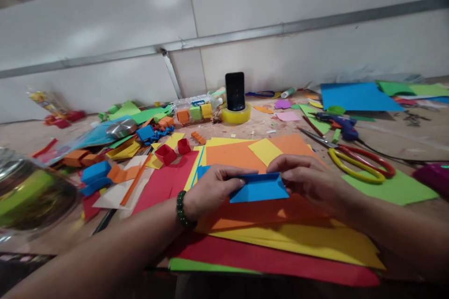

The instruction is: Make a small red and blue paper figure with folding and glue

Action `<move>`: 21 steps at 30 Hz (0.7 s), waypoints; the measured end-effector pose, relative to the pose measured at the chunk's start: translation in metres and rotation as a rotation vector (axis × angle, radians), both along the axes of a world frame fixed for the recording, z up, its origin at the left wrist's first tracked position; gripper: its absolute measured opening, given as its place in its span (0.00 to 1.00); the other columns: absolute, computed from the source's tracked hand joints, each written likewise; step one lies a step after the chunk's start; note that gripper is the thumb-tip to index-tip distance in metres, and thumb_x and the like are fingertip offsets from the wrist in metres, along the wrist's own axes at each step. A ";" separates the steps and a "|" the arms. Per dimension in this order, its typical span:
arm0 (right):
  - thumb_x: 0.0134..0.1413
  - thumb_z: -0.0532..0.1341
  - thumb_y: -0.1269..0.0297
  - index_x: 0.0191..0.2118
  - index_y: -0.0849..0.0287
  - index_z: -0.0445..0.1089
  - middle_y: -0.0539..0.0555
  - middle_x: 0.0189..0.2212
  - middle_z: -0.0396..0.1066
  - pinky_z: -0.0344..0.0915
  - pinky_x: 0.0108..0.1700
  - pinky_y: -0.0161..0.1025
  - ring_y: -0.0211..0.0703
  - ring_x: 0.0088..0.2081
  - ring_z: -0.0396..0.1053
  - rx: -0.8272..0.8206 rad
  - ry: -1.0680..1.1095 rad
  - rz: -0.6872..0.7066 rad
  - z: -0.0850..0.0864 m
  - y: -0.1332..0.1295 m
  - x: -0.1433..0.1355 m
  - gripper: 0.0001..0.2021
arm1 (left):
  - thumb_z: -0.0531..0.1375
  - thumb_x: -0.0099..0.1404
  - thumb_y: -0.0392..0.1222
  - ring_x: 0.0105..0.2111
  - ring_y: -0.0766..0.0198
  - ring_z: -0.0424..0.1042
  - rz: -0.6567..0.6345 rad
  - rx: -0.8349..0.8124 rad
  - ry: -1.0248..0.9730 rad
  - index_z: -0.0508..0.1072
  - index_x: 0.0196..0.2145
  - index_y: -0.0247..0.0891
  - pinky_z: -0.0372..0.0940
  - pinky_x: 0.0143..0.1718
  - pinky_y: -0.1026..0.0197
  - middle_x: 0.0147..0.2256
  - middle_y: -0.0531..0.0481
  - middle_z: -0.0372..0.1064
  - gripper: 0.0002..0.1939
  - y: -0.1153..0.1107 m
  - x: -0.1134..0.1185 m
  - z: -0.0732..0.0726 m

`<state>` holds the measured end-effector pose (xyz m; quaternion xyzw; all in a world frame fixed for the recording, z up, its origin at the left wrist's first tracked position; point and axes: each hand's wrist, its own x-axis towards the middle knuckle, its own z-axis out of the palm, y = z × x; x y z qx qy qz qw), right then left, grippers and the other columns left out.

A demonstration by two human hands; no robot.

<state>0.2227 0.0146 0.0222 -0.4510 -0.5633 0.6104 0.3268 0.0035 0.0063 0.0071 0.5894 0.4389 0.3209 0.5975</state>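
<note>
A small blue paper piece (260, 188) with a fold along its upper edge is held above the stacked sheets. My left hand (217, 188) pinches its left end between thumb and fingers. At its right end, my right hand (305, 178) grips the corner with thumb and fingers. Beneath lies an orange sheet (231, 217) on top of yellow sheets (291, 243) and a red sheet (273, 264). A yellow paper rectangle (265, 152) rests just behind the blue piece.
Scissors (358, 163) and a blue glue gun (345, 126) lie to the right. Behind, a phone (235, 91) stands at a yellow tape roll (235, 115). Small folded paper boxes (165, 154) are at the left, with a glass jar (31, 191) at the far left.
</note>
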 end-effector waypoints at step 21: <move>0.43 0.68 0.49 0.25 0.59 0.73 0.48 0.19 0.68 0.67 0.24 0.33 0.35 0.21 0.66 -0.014 -0.080 0.156 0.002 -0.006 0.000 0.16 | 0.63 0.59 0.56 0.19 0.68 0.70 -0.260 -0.154 0.125 0.69 0.26 0.34 0.56 0.20 0.69 0.20 0.52 0.67 0.20 -0.008 -0.001 0.015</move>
